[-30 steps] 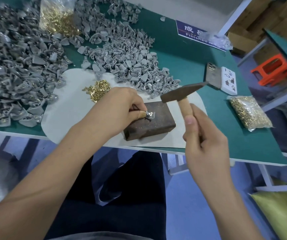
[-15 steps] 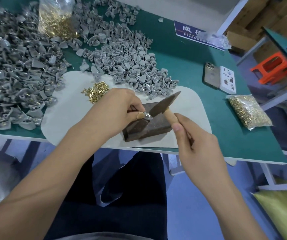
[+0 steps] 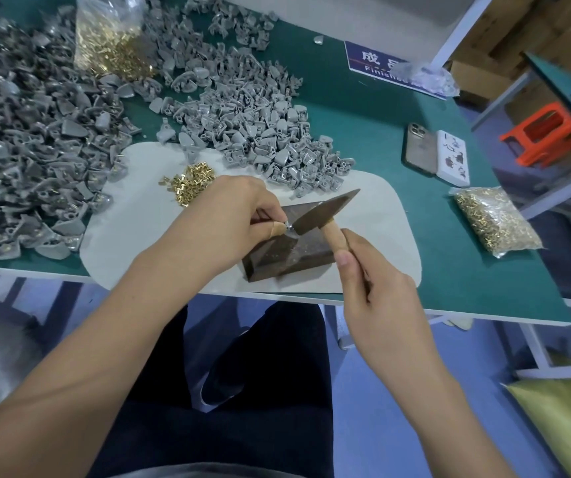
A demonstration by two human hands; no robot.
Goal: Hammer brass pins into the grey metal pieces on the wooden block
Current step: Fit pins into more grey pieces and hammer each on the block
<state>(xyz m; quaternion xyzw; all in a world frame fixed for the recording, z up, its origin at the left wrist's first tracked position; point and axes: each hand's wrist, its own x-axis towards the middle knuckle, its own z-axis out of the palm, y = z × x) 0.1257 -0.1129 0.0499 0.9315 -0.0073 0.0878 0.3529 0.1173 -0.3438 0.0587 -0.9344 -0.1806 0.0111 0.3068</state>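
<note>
The left hand [image 3: 232, 215] pinched a small grey metal piece [image 3: 290, 228] against the top of the wooden block [image 3: 297, 251], which sat on a pale mat [image 3: 132, 232] near the front edge of the green surface [image 3: 363, 139]. The right hand [image 3: 377, 291] gripped the hammer [image 3: 325, 215] by its wooden handle — its head touching the piece. Loose brass pins [image 3: 191, 182] lay just behind the left hand.
</note>
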